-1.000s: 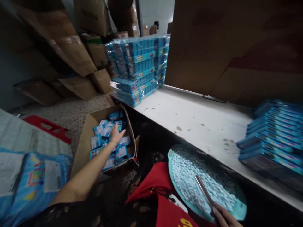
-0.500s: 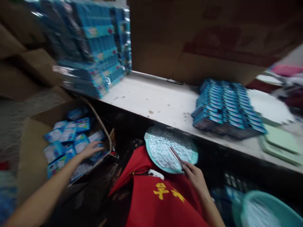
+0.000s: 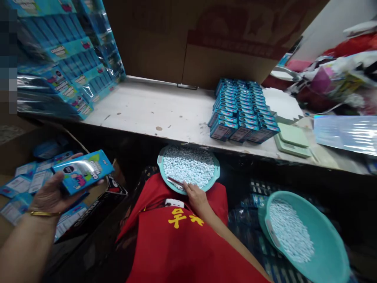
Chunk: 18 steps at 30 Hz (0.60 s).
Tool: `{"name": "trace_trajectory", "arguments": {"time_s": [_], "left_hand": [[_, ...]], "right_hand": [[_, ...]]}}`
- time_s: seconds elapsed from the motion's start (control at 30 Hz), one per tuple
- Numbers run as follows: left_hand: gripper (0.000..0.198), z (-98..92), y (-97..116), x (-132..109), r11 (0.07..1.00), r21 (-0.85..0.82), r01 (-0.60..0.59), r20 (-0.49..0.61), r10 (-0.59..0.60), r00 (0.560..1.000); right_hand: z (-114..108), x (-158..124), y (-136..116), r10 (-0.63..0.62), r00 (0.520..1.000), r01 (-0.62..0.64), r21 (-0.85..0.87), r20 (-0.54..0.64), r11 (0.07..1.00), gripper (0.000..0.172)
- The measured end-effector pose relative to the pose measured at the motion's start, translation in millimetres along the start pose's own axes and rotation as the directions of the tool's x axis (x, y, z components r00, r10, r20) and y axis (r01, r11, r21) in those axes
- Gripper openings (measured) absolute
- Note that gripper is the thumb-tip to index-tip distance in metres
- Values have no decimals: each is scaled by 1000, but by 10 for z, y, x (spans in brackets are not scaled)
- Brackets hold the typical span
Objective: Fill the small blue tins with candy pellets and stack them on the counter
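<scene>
At the left, my left hand (image 3: 55, 192) holds a blue printed packet (image 3: 84, 171) from beneath, above a cardboard box (image 3: 11, 147) with more blue packets in it. My right hand (image 3: 196, 196) is closed round a thin metal tool (image 3: 176, 182), which lies against the near part of a teal basin (image 3: 217, 173). Small pale blue pieces (image 3: 188, 167) fill this basin, which rests at the lap on a red apron (image 3: 165, 251).
Neat rows of blue boxes (image 3: 241, 114) stand on the white shelf (image 3: 153, 114), beside a pale green scale (image 3: 293, 137). Wrapped blue cartons (image 3: 64, 59) are stacked at the left. A larger teal basin (image 3: 330, 243) with pale pieces sits at the lower right.
My left hand has come up from the box with a blue packet in it. My right hand and the metal tool have moved left over the basin. The view has turned to the right.
</scene>
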<state>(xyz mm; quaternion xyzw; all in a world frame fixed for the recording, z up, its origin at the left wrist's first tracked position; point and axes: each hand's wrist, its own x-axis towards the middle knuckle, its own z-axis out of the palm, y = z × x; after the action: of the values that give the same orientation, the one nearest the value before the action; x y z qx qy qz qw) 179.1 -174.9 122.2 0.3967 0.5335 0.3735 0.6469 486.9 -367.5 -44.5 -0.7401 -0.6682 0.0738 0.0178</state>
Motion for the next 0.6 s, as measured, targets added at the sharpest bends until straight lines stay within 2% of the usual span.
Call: {"name": "trace_trajectory", "arguments": {"time_s": [0.13,0.23,0.33,0.4,0.47,0.53,0.6], "left_hand": [[60,259,-104,0,998,-23,52,155,-48,987],[56,488,-252,49,988,65,137,269,-149,951],[54,756,-436,147,974,185,131,316,-186,930],[52,926,-554,226,957,287,48,346,-150,926],[52,1075,-645,299,892,439,-109,396,-83,914],[51,1203,-699,358,737,593,-324,468,12,884],[44,1308,-727,402,529,681,-505,548,89,832]], "right_hand": [[-32,164,183,76,997,-76,-15,6,997,46],[-125,238,342,152,988,-151,29,-12,988,46],[-284,252,500,216,975,-208,126,-55,970,45],[-417,213,614,285,956,-270,168,-75,948,46],[-554,137,735,345,938,-337,148,-32,930,43],[-679,39,853,388,920,-390,78,49,917,39],[-778,-57,954,405,907,-409,13,113,912,37]]}}
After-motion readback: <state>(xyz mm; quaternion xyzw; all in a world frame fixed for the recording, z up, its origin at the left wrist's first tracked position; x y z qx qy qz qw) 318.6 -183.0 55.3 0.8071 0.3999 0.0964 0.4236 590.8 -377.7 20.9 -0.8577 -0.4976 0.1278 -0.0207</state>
